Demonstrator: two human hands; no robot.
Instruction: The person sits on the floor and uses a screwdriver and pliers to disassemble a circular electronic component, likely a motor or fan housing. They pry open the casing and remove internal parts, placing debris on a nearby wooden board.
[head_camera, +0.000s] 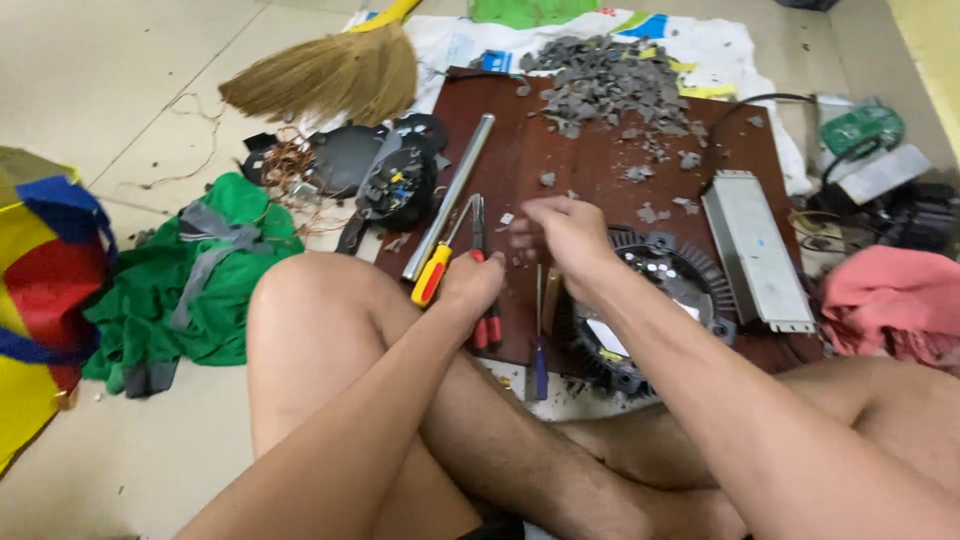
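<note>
I sit cross-legged on the floor before a dark brown board. My left hand is closed in a fist over red-handled pliers and rests against a yellow-handled screwdriver; which of the two it grips is hidden. My right hand is blurred, with its fingers curled downward above the board, just left of a round black finned lamp housing. Whether it holds anything is unclear. A blue-handled screwdriver lies between my forearms.
On the board lie a metal tube, a silver oblong box and a pile of grey fragments. A broom, black lamp parts, green cloth and a yellow bag sit left; pink cloth right.
</note>
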